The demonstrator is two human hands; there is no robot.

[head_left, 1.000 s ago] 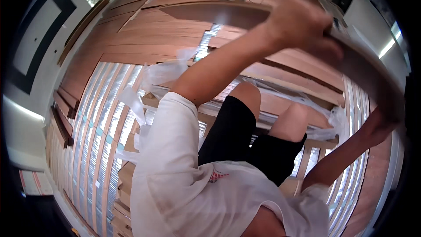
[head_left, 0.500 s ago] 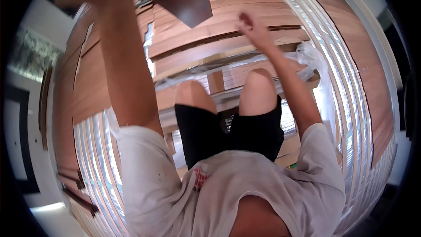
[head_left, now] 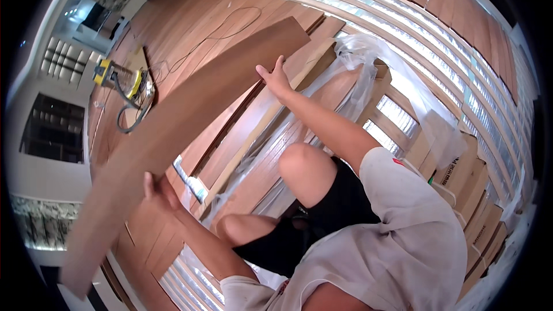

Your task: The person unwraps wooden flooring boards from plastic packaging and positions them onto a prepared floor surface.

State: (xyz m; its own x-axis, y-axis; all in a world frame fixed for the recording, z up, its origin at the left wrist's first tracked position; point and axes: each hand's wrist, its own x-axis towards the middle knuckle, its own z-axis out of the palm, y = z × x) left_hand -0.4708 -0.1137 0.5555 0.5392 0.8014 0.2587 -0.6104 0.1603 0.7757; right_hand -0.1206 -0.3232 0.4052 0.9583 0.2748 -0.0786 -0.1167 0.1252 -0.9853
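Observation:
A long brown wooden floorboard (head_left: 190, 112) is held up in front of me, slanting from the lower left to the upper right. My left hand (head_left: 161, 194) is closed on its near edge toward the lower left end, thumb up against the face. Closer to the far end, my right hand (head_left: 275, 79) grips the same edge, with some of its fingers hidden behind the board. Under my right forearm lies an opened carton of floorboards (head_left: 276, 152), partly covered by crumpled clear plastic wrap (head_left: 360, 52).
Laid flooring (head_left: 184, 14) spreads ahead, crossed by a thin cable (head_left: 199, 46). Wooden battens (head_left: 368, 3) over silvery foil run along the far and right sides. Strapped cartons (head_left: 469, 196) are stacked at right. A yellow-and-black machine with a hose (head_left: 105, 74) stands at left.
My view has turned left. The floorboard, earlier raised by my left arm at the top, now stretches across in front of me. My right hand, empty before, has taken hold of it.

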